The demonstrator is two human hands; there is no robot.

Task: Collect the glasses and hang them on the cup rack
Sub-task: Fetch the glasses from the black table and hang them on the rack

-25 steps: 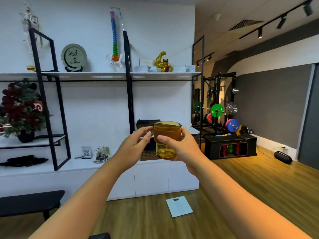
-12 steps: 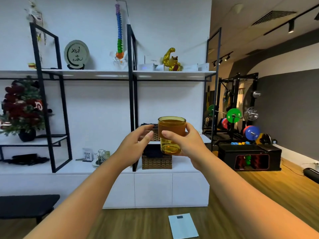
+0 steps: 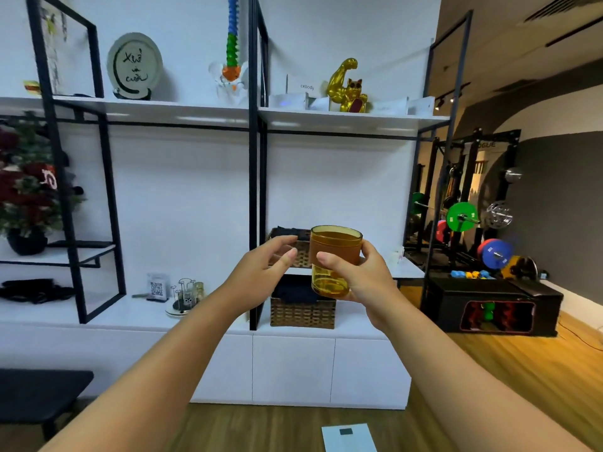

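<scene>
Upright at chest height, an amber glass tumbler (image 3: pixel 334 261) is gripped by a person's right hand (image 3: pixel 355 275), thumb across its front and fingers curled behind its far side. Just beside it, the left hand (image 3: pixel 261 272) hovers with fingers loosely bent and apart, short of the glass and holding nothing. Behind the hands, a white cabinet top (image 3: pixel 124 316) carries a small wire cup rack (image 3: pixel 186 295) on a round base, well off to the left of the glass, next to a QR-code stand (image 3: pixel 157 287). Two wicker baskets (image 3: pixel 302 313) sit stacked on the shelving directly behind the glass. On the upper shelf stand a gold flexing-arm cat figurine (image 3: pixel 347 86) and a calligraphy plate (image 3: pixel 134 65). Weight plates (image 3: pixel 461 216) hang on a barbell rack at right, and a bathroom scale (image 3: pixel 349 437) lies on the wooden floor.
</scene>
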